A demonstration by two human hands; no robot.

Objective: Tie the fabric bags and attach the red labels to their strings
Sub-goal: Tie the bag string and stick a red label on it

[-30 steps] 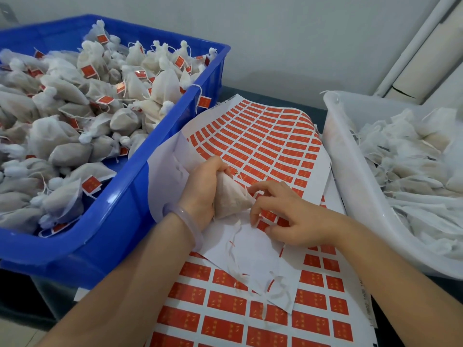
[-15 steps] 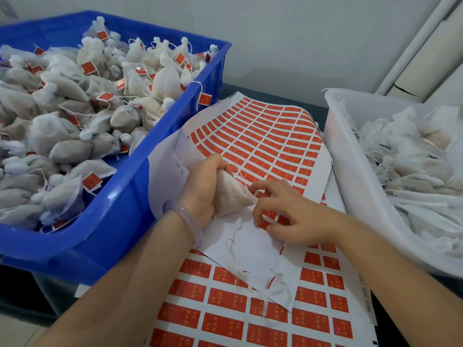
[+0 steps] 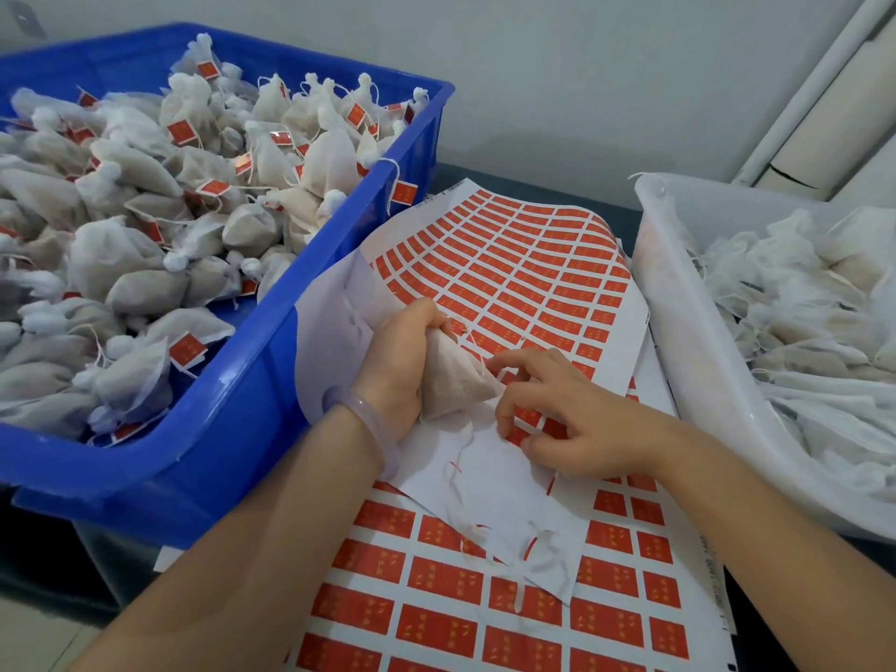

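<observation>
Dark surface (image 3: pixel 489 179) below, plain grey wall (image 3: pixel 582 89) behind. My left hand (image 3: pixel 402 366) is curled round a filled fabric bag (image 3: pixel 453 375), holding it over the upper sheet of red labels (image 3: pixel 523 264). My right hand (image 3: pixel 572 424) sits just beside the bag's corner, fingers bent, tips down on the labels; whether they pinch one I cannot tell. Tied, labelled bags (image 3: pixel 145 196) fill the blue crate (image 3: pixel 300 283) on my left; a white bin (image 3: pixel 679 332) of loose bags (image 3: pixel 800 308) stands on my right.

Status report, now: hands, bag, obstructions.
Left hand grips the bag over the label sheet. Right hand fingers curled at red labels; pinch unconfirmed. Loose strings lie on the sheet below.
</observation>
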